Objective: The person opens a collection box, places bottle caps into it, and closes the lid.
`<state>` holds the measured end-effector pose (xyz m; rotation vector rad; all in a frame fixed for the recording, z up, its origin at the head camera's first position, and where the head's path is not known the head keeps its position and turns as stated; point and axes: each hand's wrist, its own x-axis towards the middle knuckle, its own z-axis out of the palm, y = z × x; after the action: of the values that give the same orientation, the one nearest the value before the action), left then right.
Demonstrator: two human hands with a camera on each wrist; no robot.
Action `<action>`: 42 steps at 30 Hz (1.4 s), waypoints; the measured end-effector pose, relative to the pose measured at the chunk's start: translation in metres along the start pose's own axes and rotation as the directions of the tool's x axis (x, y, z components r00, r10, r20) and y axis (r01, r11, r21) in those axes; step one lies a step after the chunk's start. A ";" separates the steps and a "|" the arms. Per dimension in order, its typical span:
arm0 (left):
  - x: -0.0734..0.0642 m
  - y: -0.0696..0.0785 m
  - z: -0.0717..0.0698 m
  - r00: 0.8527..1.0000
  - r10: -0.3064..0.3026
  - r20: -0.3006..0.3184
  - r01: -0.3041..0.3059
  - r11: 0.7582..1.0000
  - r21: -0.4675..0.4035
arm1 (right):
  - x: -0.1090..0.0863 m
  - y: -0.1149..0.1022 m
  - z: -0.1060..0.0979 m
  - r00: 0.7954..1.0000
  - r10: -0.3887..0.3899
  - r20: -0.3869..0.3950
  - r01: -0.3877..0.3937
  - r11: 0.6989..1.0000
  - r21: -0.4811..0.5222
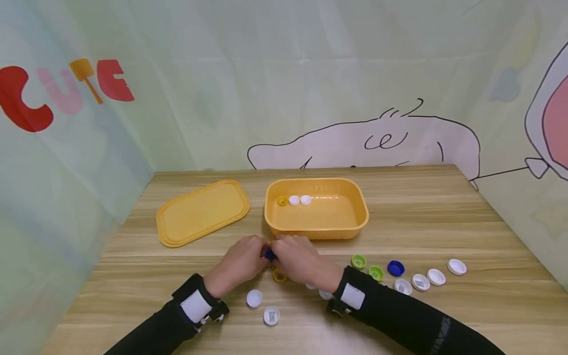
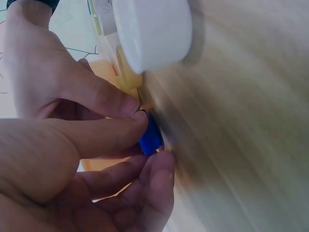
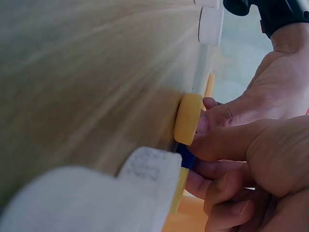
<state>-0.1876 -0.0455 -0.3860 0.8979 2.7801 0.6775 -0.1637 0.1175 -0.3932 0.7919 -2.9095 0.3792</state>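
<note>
A pale printed cloth (image 1: 213,98) hangs behind and to the left of the scene, and in front of it spreads the wood-grain bench (image 1: 133,296). Two black sleeves (image 1: 159,323) come in from the near edge, one on each side. On the far half of the bench sits the yellow bin (image 1: 317,233), right of the flat yellow lid (image 1: 203,213), which lies at a slant well apart from it. The left hand (image 1: 248,254) and right hand (image 1: 295,256) meet just on the near side of the bin; whether the right knuckles touch its wall I cannot tell. Both hands are clamped on one small thing, the blue cap (image 1: 269,255), pinched between thumbs and fingers, so it sits right between the two sets of fingertips, just above the bench. Just to the near side of them lies a yellow cap (image 1: 279,275). Nearer still, two white caps (image 1: 254,299) rest close together between the forearms, and two more white ones, partly hidden, lie by the right wrist. Right of the right hand, well apart from it, lie two green caps (image 1: 358,262), a second blue cap (image 1: 396,268) and four white ones in a slanting row. Inside the bin, toward its left, another yellow cap and two white ones stand side by side.
</note>
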 end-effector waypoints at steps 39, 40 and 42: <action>0.024 0.042 -0.050 0.993 0.012 -0.119 -0.022 0.996 -0.087 | -0.008 0.028 -0.059 0.962 0.163 -0.218 -0.045 0.886 0.462; 0.026 0.044 -0.050 0.992 0.012 -0.122 -0.022 0.996 -0.081 | -0.008 0.031 -0.061 0.962 0.165 -0.219 -0.050 0.890 0.453; 0.033 0.048 -0.050 0.993 0.010 -0.116 -0.020 0.996 -0.082 | -0.007 0.036 -0.064 0.961 0.173 -0.214 -0.062 0.893 0.446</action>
<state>-0.2023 -0.0102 -0.3195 0.8915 2.8233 0.8678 -0.1737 0.1682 -0.3407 0.5565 -2.6681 1.0891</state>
